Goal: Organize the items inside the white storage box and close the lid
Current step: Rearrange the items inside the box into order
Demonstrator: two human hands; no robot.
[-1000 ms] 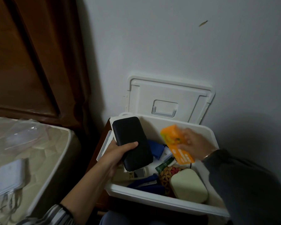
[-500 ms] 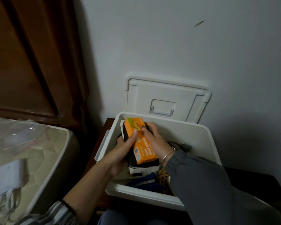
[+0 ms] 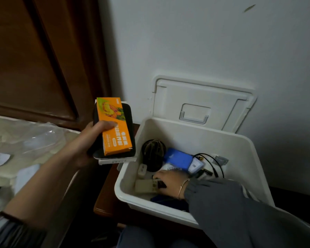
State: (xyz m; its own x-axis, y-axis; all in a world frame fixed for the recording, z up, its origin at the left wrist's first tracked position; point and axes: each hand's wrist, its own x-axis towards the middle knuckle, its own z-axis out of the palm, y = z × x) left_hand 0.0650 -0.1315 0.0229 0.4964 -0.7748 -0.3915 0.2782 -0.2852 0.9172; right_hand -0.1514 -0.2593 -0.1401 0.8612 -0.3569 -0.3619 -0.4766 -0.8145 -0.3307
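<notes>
Beside box (image 3: pixel 186 129) | left hand (image 3: pixel 89 140) raised, grip clamping stack (image 3: pixel 115 133) | right hand (image 3: pixel 170 181) inside, grip unclear

orange carton (image 3: pixel 117 135), black case (image 3: pixel 128 113), blue pouch (image 3: pixel 177 158), white storage box (image 3: pixel 186 133) and lid (image 3: pixel 195 93), grey sleeve (image 3: pixel 231 212).

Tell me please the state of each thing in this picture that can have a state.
White storage box: open, items inside.
Lid: raised, upright against the wall.
Left hand: grips a stack beside the box, outside it.
Orange carton: top of the stack, on the black case.
Right hand: inside the box, on the items; grip unclear.
</notes>
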